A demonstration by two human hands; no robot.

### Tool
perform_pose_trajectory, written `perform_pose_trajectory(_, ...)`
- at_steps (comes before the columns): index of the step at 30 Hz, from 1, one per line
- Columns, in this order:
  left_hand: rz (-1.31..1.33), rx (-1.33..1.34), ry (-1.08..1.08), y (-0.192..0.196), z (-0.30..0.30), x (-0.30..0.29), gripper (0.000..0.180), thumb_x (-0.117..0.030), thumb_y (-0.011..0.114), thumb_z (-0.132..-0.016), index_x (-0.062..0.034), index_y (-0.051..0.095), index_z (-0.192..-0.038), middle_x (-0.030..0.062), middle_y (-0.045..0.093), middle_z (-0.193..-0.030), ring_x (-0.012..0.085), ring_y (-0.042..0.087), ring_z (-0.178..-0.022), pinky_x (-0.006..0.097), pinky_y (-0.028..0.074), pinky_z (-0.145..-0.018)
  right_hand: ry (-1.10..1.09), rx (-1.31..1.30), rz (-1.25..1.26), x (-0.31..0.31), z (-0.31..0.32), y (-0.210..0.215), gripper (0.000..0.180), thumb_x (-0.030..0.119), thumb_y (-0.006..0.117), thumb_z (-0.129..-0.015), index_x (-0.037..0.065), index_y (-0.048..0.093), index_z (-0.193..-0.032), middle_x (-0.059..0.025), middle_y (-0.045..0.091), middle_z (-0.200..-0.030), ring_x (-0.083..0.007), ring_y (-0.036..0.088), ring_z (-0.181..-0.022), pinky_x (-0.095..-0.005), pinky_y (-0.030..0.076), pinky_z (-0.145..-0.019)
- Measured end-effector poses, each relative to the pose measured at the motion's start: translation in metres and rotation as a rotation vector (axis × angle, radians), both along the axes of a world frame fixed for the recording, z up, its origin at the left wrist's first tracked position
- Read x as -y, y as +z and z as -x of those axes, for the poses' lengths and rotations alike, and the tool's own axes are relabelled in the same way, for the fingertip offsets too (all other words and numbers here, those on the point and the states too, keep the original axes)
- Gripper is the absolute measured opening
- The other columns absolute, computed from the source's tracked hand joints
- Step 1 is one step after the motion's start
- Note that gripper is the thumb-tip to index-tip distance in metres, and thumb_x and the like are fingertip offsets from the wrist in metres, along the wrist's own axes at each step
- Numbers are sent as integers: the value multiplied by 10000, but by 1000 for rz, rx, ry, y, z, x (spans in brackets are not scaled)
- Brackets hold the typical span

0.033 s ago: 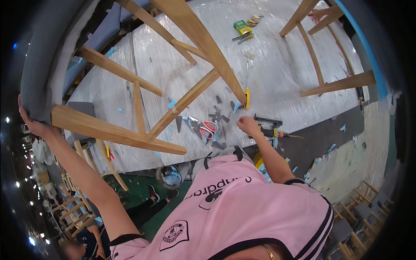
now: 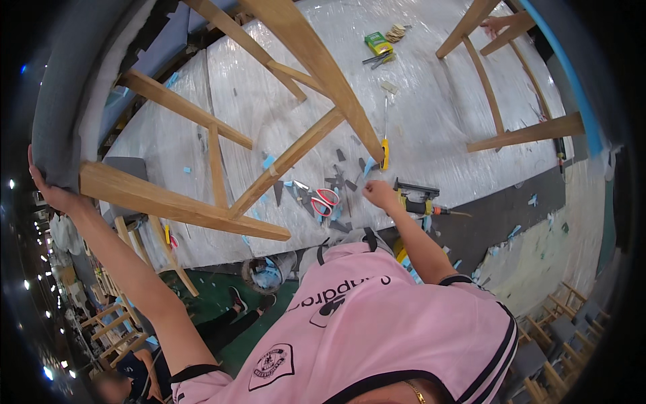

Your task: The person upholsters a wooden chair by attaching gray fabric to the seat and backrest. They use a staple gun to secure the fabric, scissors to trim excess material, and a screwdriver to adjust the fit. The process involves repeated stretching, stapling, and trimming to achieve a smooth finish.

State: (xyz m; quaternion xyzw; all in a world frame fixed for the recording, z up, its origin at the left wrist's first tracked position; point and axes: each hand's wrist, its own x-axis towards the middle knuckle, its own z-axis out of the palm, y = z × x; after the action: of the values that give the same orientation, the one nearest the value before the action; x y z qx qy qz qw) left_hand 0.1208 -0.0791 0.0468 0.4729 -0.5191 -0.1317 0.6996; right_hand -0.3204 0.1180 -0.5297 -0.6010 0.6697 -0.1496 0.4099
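A wooden-legged chair (image 2: 158,202) with a dark grey padded seat (image 2: 57,101) stands on the far left, its legs slanting over the table. My left hand (image 2: 54,192) grips the seat's lower edge, fingers partly hidden behind it. My right hand (image 2: 382,195) is closed above the table's near edge, thumb and fingers together; what they hold, if anything, is too small to make out. Just right of it lies a black staple gun (image 2: 417,195). Red-handled scissors (image 2: 324,202) rest to its left among dark fabric scraps. Beyond it is a yellow-handled screwdriver (image 2: 385,153).
The table (image 2: 269,40) is wrapped in clear plastic. A green box (image 2: 378,43) stands at its far side. At the right, another person's hand (image 2: 494,25) is by a second chair (image 2: 525,135). A bin of blue scraps (image 2: 269,273) stands below the near edge; a person sits lower left.
My right hand has shifted slightly to the left, away from the staple gun. My left hand and the chair stay in place.
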Motion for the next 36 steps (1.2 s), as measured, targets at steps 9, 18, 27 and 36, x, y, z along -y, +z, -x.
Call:
perform_pose_trajectory(9, 111, 295, 7, -9, -45, 27, 539, -404, 452, -1084, -20, 552, -1450, 109, 558, -1467, 227, 495, -1373, 379, 323, -1189, 400, -54, 231, 16, -155, -71, 329, 134, 598, -900, 47, 639, -1215, -218, 652, -1177, -408, 659, -1041, -478, 540, -931)
perform_pose_trajectory(18, 98, 430, -344, -1, -67, -10, 837, -267, 853, -863, -87, 397, -1542, 84, 513, -1489, 214, 477, -1375, 358, 361, -1169, 144, 184, -132, 4, -148, -9, 667, 171, 794, -792, 13, 490, -1365, -184, 725, -960, -308, 718, -857, -439, 559, -760)
perform_pose_trajectory(27, 132, 652, -427, -7, -79, -18, 1167, -274, 897, -803, -203, 96, -1648, 115, 269, -1648, 294, 286, -1511, 428, 268, -1236, -180, 716, -8, -103, -110, 199, 567, 104, 811, -855, -16, 575, -1357, -24, 680, -964, -121, 654, -825, -279, 535, -742)
perform_pose_trajectory(36, -8, 797, -477, -2, -87, -44, 1208, -335, 932, -737, -291, 132, -1642, 21, 229, -1679, 287, 273, -1534, 477, 295, -1248, 90, 804, 647, 32, -237, 332, 741, 177, 861, -845, 23, 484, -1464, -32, 637, -1030, -126, 592, -888, -296, 523, -804)
